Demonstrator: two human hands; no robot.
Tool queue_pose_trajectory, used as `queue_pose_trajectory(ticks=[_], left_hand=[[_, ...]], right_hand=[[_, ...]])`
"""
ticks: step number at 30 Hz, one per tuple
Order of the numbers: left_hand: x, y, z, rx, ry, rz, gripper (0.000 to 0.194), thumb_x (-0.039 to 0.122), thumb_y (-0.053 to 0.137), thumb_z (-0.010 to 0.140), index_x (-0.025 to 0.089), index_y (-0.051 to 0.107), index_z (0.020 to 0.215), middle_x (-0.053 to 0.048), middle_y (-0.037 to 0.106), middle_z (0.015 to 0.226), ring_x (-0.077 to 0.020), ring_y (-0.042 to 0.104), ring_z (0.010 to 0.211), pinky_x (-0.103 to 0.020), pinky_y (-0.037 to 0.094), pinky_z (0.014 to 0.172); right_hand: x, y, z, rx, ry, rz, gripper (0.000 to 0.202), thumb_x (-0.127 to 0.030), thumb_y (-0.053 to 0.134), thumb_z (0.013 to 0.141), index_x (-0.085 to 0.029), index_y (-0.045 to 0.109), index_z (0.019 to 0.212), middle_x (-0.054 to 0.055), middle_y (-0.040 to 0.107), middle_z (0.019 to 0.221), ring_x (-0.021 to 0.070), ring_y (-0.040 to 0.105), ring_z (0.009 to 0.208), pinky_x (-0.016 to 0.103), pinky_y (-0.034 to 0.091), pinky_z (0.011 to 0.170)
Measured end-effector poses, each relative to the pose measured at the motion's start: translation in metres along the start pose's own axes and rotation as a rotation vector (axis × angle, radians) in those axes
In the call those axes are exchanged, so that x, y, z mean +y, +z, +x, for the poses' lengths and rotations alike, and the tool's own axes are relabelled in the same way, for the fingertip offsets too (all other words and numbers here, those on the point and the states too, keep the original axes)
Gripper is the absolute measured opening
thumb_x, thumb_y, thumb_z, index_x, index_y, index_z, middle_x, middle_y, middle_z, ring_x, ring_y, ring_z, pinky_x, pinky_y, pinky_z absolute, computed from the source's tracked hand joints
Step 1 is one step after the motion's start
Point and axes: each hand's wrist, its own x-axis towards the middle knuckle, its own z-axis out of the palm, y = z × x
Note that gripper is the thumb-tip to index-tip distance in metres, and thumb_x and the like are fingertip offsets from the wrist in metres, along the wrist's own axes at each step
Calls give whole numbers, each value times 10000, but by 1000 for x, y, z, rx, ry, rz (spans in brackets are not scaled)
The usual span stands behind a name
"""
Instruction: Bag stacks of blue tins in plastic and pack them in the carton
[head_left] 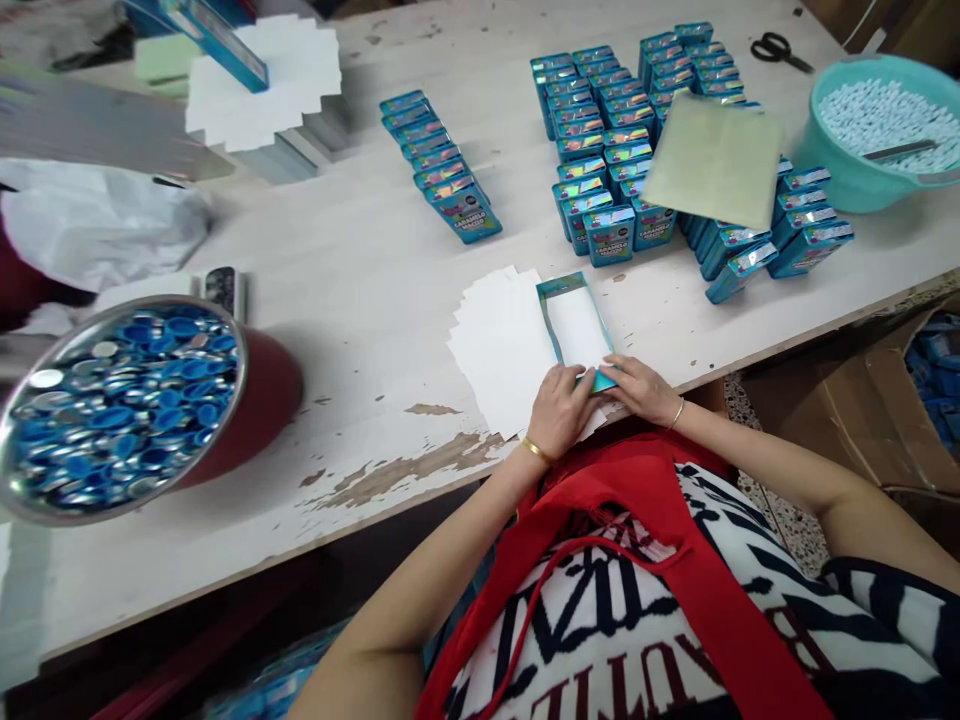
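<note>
- Two hands attend one item: the blue frame (562, 287), open at the top with white inside, flat on the tabletop (360, 330) and over the right-hand side of the fanned white cards (499, 345).
- Left hand (556, 412): fingers bent and close together, touching the near left corner of the frame. Whether they close around the wall is hidden; I cannot tell.
- Right hand (646, 388): fingers low and slightly parted, touching the near right corner. I cannot tell whether they pinch or only press.
- Good practice, in my judgement: press evenly at both corners, since a lopsided push could skew the thin walls.
- Fingertips are best worked along the near wall from its corners, with light force; a hard squeeze may crease it.
- The long walls look slightly bowed. I advise checking that they stand straight and square.
- The loose cards beneath could slide; steady downward contact seems safer than dragging.
- Finished-looking blue cartons (609, 238) stand beyond, apart from the frame; my wrists should keep low and short in their movement.
</note>
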Motion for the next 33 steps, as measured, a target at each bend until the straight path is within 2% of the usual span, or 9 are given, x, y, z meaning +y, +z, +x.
queue_pose_trajectory(ticks=[4,6,9,12,14,17,24,28,33], left_hand=[[-4,20,-5,66,-17,-144,365,297,430,978,165,484,1314,-198,486,1412,-303,328,1431,-579,345,1117],[-4,27,-6,75,-18,-176,351,253,394,989,177,474,1322,-169,501,1416,-302,201,1488,-609,303,1133],[-2,28,-4,42,-36,-179,340,235,370,991,177,507,1297,-149,534,1390,-300,200,1487,-623,285,1137],[2,17,0,3,-54,-96,290,283,416,978,171,601,1171,-155,585,1293,-291,451,1331,-585,339,1117],[5,7,3,-8,-65,-5,259,316,456,964,177,642,1081,-138,640,1119,-255,587,1110,-540,387,1088],[10,-6,8,-51,-42,104,242,335,481,952,179,663,988,-103,643,895,-233,610,887,-496,426,1039],[9,-16,24,-287,30,91,216,238,444,942,174,644,888,-121,646,823,-261,607,810,-449,446,873],[2,-19,32,-401,10,43,284,328,437,955,169,628,818,-113,666,785,-244,621,764,-391,403,770],[-12,-26,58,-751,26,-112,334,416,495,910,194,627,698,-31,689,691,-183,608,670,-327,338,724]], right_hand=[[-18,1,-5,94,62,66,749,-320,444,966,-183,9,1561,201,257,1534,302,274,1436,535,385,1116],[-25,4,-6,110,35,70,771,-301,447,959,-194,-23,1560,196,243,1537,303,272,1433,534,383,1116],[-25,10,-6,118,11,42,645,-291,459,956,-164,193,1530,200,343,1470,301,360,1357,514,420,1073],[-17,15,-4,59,40,-24,410,-279,438,971,-134,490,1350,185,533,1234,283,493,1139,478,485,948],[-11,15,-1,9,59,-62,331,-268,422,978,-129,583,1232,160,579,1076,264,513,1000,444,498,868],[-8,11,4,-51,39,-111,286,-256,420,980,-125,621,1136,137,577,985,244,496,906,404,489,813],[-10,-2,8,-121,16,-48,225,-114,434,919,-123,591,1080,139,552,1039,234,512,985,419,500,871],[-10,-9,6,-52,21,155,508,-93,505,807,-123,453,1311,188,439,1334,259,432,1270,474,440,1045],[-14,-11,8,26,155,389,792,-220,516,849,-136,113,1526,198,307,1493,263,328,1383,496,355,1130]])
